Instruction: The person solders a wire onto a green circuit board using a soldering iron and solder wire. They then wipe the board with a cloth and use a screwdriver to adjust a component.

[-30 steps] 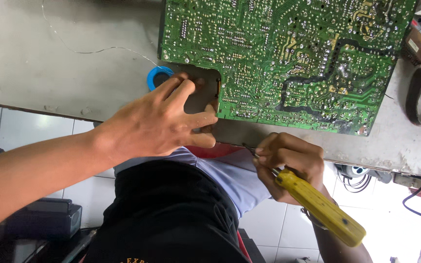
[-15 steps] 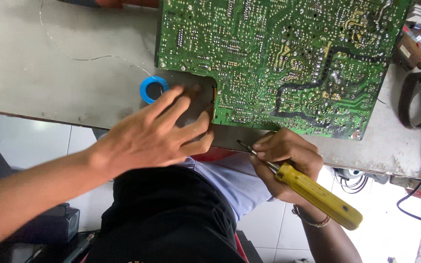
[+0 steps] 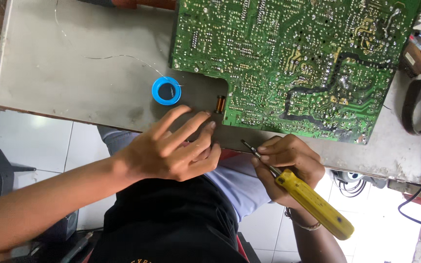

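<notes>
The green circuit board (image 3: pixel 288 63) lies solder-side up on the grey worktable (image 3: pixel 74 73). Just off its lower edge, the right hand (image 3: pixel 283 168) is clenched round a yellow-handled soldering iron (image 3: pixel 308 197), tip aimed toward the board. At the board's lower-left corner the left hand (image 3: pixel 171 148) spreads loose, fingers reaching a small copper part (image 3: pixel 220 103), possibly touching. A blue solder spool (image 3: pixel 166 91) sits left of the board.

A single head-worn camera is looking steeply down from close above the bench (image 3: pixel 74 73), facing the near edge where it is meeting the person's lap. It is taking in the green circuit board (image 3: pixel 293 63), both forearms and the tiled floor (image 3: pixel 35 146) below. No second view is sharing the scene.
</notes>
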